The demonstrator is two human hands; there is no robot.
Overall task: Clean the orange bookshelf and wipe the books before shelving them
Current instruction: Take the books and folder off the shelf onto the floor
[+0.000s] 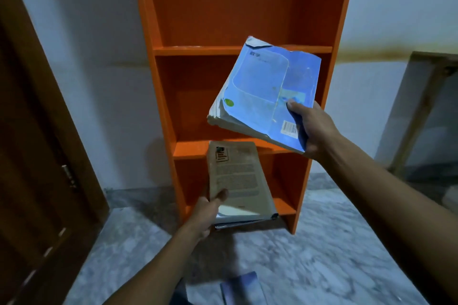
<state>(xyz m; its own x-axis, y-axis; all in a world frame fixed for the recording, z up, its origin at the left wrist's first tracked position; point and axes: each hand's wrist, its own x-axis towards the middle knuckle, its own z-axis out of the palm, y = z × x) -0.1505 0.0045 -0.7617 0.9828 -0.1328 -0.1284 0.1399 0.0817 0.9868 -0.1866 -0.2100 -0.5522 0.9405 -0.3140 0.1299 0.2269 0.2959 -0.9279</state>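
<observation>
Your right hand [312,131] grips a worn blue book [267,91] by its lower right corner, thumb on the cover, fingers curled beneath. The book is held up and tilted in front of the middle bay of the orange bookshelf [158,82]; its top corner is dog-eared and its page edges are frayed.

Your left hand [205,213] holds a tan book [235,176] lower down, thumb pressed on the cover near its left edge, fingers hidden underneath. This book lies on top of a thin stack, with at least one white-edged volume [238,220] showing below it, all carried in front of the bottom bay of the shelf.

Every shelf board you can see is bare. Another bluish book [243,290] lies on the marbled floor [322,255] near you. A brown door [37,156] stands to the left.
</observation>
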